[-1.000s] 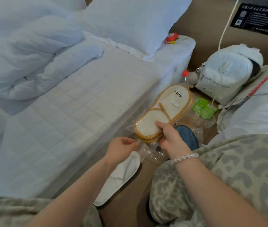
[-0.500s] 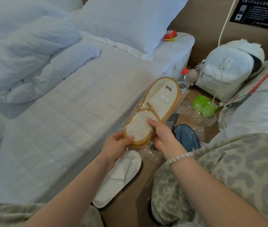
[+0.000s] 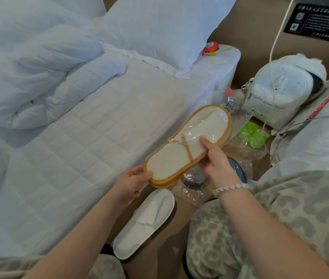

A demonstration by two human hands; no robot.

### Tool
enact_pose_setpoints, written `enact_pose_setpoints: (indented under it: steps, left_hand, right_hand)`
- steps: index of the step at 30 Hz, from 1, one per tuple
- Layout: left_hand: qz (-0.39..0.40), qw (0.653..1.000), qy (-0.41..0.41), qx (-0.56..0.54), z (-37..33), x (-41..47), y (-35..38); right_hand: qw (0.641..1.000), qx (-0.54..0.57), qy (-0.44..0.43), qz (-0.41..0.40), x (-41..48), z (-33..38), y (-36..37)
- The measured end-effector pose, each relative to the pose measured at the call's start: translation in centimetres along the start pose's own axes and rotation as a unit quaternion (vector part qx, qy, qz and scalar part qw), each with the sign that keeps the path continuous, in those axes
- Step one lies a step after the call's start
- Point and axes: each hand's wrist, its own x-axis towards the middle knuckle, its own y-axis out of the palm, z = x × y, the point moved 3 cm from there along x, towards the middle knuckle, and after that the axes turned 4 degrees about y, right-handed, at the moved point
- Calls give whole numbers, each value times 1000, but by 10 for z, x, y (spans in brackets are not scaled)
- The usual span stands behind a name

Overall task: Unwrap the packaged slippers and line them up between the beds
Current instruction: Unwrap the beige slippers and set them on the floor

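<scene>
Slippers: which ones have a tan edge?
The stacked pair held between the left hand and right hand. The white slipper lies on the floor; the blue slipper peeks out behind the right wrist.

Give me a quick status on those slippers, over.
Left hand grips heel end, right hand holds the side. Tan-trimmed slipper pair partly in clear wrapper. One white slipper on floor below.

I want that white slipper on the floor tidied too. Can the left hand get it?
Probably, once it lets go. The left hand is close to the white slipper with nothing between them, but it is holding the wrapped slippers.
</scene>
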Motion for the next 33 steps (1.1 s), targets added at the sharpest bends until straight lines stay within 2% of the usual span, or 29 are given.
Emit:
enact_pose_setpoints:
  steps: [7,11,14,19,23,26,29,33]
  left_hand:
    - [12,1000,12,-12,-4,1,-6]
    - [-40,992,22,-121,-8,6,-11]
    - [-99,964,36,-243,-17,6,-5]
    - [-79,926,53,-366,-30,-2,22]
    - [-123,933,30,-336,-23,-3,35]
    - [-148,927,21,-344,-22,-3,33]
    - [-160,930,17,-331,-19,-4,29]
    - [-202,937,15,-285,-15,-3,15]
  right_hand:
    - [1000,17,-12,-22,2,12,-5]
    - [998,35,-16,-50,4,12,-9]
    - [996,55,-34,-55,3,0,-6]
    - [993,110,-36,-22,-2,-17,7]
    - [992,111,-49,38,-11,-24,18]
    - [991,107,-7,75,-17,-31,19]
    - [995,68,38,55,-21,-38,17]
    - [997,53,48,17,-17,-35,18]
